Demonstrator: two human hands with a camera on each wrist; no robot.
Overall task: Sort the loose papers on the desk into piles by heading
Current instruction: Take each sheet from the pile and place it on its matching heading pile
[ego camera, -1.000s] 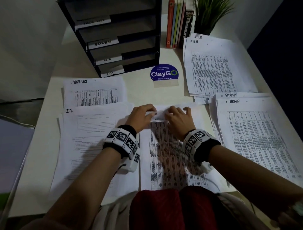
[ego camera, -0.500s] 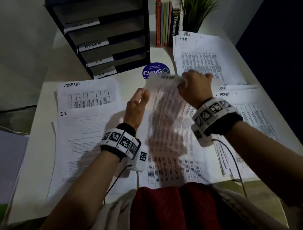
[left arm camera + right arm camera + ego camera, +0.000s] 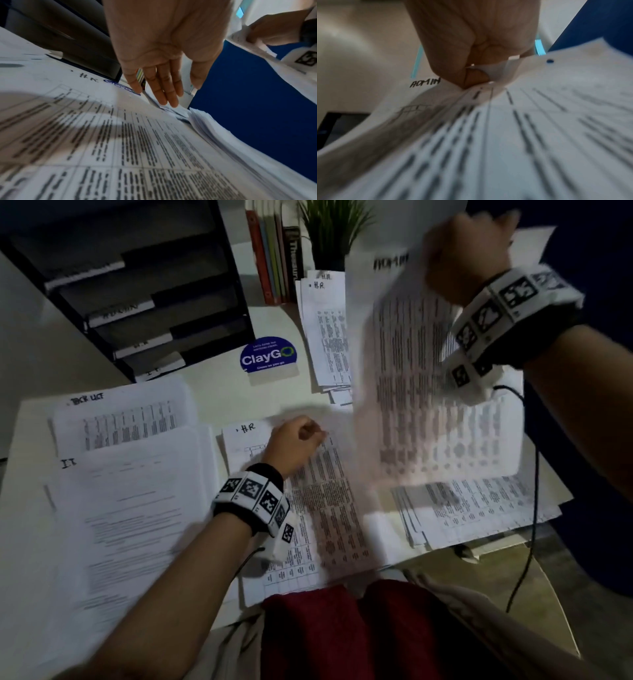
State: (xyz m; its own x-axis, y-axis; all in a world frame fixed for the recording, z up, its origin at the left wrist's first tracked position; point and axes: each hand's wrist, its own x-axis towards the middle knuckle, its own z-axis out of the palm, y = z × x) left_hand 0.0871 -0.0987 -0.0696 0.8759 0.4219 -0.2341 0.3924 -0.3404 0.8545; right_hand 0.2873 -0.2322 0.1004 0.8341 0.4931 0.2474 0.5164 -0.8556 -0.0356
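A sheet headed ADMIN [image 3: 435,392] is held up in the air by the right hand [image 3: 462,251], above the right side of the desk [image 3: 212,392]. The top edge of this sheet is pinched between the thumb and the curled fingers [image 3: 476,77], and the paper hangs down from the grip, blurred in the head view. Under it, near the right edge of the desk, a pile of printed papers [image 3: 479,511] is seen; its heading is hidden by the lifted sheet.

The left hand [image 3: 294,443] is placed over a sheet headed H.R [image 3: 322,508], which lies at the middle of the front edge of the desk. In the left wrist view the fingers [image 3: 163,86] are seen almost straight and nothing is held by them; whether the paper is touched cannot be told.

A second pile headed H.R [image 3: 325,330] lies toward the far right corner. A pile headed I.T [image 3: 130,508] is found at the front left, and behind it, partly covered by it, a pile with a table [image 3: 123,419] whose heading is blurred.

A black letter tray [image 3: 137,285] stands at the far left corner, with books [image 3: 270,254] and a plant [image 3: 332,231] at the far edge. A blue ClayGo sign [image 3: 269,356] stands between the tray and the far H.R pile.
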